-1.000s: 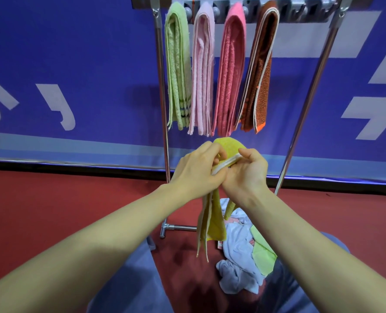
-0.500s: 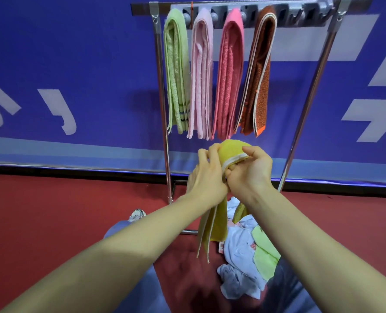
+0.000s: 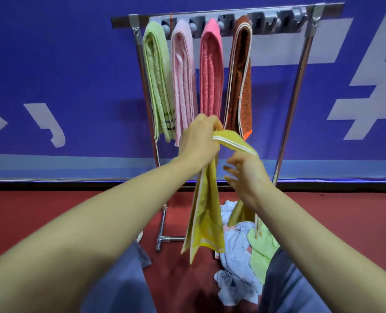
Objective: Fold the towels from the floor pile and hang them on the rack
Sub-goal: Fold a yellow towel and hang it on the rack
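Note:
My left hand grips the folded top of a yellow towel, whose long end hangs down toward the floor. The towel's other end drapes over my right hand, which is below it with fingers spread, not gripping. Behind stands the metal rack with several folded towels on its bar: green, light pink, coral pink and brown. The floor pile of pale blue and light green towels lies under my right arm.
The right third of the rack bar holds bare hooks. A blue banner wall stands right behind the rack. The floor is red. My knees in blue trousers are at the bottom edge.
The hands have risen and come apart. My right hand has let go of the towel's fold and opened below it; the left still holds the fold. The view has tilted up a little.

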`<move>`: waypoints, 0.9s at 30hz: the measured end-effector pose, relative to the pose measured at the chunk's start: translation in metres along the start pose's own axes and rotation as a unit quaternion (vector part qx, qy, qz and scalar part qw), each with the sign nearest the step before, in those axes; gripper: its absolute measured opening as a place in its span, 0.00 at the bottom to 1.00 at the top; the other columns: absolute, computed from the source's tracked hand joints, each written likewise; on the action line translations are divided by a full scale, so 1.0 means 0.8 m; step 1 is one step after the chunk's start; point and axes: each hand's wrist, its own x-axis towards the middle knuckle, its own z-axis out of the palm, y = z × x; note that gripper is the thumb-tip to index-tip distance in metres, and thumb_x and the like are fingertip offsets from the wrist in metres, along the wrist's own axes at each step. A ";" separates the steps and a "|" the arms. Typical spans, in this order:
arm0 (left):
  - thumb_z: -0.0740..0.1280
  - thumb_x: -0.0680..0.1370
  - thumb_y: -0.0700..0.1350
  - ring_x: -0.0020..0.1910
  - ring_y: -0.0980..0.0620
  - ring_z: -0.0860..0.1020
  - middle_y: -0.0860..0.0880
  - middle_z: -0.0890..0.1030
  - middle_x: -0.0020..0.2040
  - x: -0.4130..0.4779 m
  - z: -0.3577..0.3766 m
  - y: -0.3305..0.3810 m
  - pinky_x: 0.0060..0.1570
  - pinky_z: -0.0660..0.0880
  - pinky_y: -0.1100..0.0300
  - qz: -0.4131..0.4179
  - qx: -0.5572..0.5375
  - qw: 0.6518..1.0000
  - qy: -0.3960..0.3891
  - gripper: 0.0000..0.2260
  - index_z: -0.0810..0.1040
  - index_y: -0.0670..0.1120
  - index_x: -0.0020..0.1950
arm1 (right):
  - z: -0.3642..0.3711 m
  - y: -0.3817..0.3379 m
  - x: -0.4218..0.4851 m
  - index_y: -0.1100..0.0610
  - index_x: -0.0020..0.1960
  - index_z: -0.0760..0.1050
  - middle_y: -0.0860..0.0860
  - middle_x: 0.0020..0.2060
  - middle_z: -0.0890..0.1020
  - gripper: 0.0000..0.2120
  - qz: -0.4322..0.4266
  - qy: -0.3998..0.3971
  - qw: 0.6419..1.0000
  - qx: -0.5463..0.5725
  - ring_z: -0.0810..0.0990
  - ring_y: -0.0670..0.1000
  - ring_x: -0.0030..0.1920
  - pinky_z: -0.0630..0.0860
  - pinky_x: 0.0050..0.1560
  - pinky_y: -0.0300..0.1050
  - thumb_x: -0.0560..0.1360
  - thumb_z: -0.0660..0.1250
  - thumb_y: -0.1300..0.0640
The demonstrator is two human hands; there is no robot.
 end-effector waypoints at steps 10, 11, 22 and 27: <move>0.67 0.72 0.38 0.47 0.37 0.78 0.47 0.72 0.48 0.078 -0.050 0.083 0.38 0.68 0.50 0.197 0.140 0.969 -0.048 0.10 0.73 0.48 0.51 | -0.010 -0.092 0.012 0.54 0.46 0.68 0.52 0.39 0.78 0.13 -0.262 0.190 0.792 -0.517 0.71 0.60 0.41 0.68 0.40 0.50 0.71 0.66 0.47; 0.66 0.72 0.38 0.47 0.37 0.78 0.48 0.70 0.47 0.087 -0.053 0.090 0.37 0.66 0.50 0.203 0.142 0.967 -0.052 0.10 0.71 0.48 0.50 | -0.010 -0.106 0.018 0.54 0.49 0.66 0.52 0.41 0.77 0.14 -0.269 0.194 0.796 -0.506 0.72 0.60 0.42 0.68 0.40 0.51 0.72 0.66 0.46; 0.65 0.75 0.39 0.49 0.36 0.77 0.44 0.73 0.54 0.168 -0.052 0.137 0.39 0.66 0.49 0.148 0.105 0.983 -0.027 0.11 0.72 0.45 0.56 | -0.023 -0.211 0.093 0.58 0.57 0.68 0.61 0.48 0.80 0.12 -0.301 0.171 0.745 -0.570 0.77 0.66 0.48 0.67 0.39 0.52 0.75 0.61 0.56; 0.64 0.73 0.37 0.52 0.35 0.77 0.42 0.76 0.55 0.180 -0.024 0.135 0.42 0.67 0.51 0.050 0.049 0.996 -0.050 0.15 0.70 0.44 0.59 | -0.040 -0.240 0.107 0.57 0.68 0.70 0.62 0.54 0.81 0.20 -0.323 0.196 0.758 -0.532 0.77 0.67 0.54 0.73 0.48 0.55 0.76 0.59 0.61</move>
